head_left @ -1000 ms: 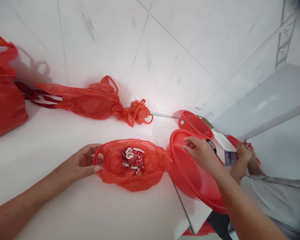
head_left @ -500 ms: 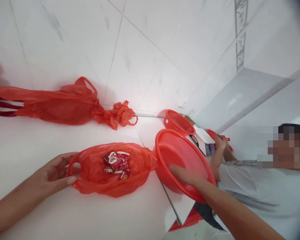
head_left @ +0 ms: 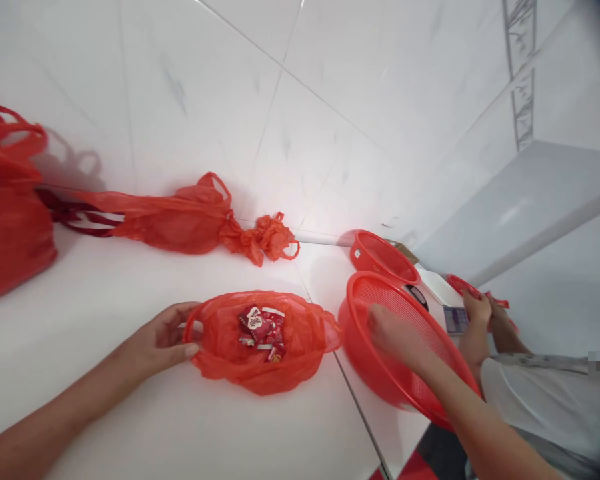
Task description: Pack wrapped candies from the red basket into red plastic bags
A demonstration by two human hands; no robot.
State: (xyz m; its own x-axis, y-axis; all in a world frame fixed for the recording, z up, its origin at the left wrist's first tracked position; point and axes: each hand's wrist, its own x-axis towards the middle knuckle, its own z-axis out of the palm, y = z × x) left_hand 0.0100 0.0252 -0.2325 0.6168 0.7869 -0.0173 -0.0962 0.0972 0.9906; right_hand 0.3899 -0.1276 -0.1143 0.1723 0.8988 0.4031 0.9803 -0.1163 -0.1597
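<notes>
In the head view, the left hand (head_left: 173,339) has thumb and fingers clamped on a handle of the open red plastic bag (head_left: 300,360), which lies on the white table (head_left: 190,427) with small red packets (head_left: 263,327) inside; the right hand (head_left: 387,330) is in the large red colander (head_left: 363,360), its blurred fingers impossible to read

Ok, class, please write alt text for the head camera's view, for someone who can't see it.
The left hand holds an open red plastic bag containing small dark-red printed packets, while the right hand dips into a round red perforated plastic basket; another person is partly visible beyond.
</notes>
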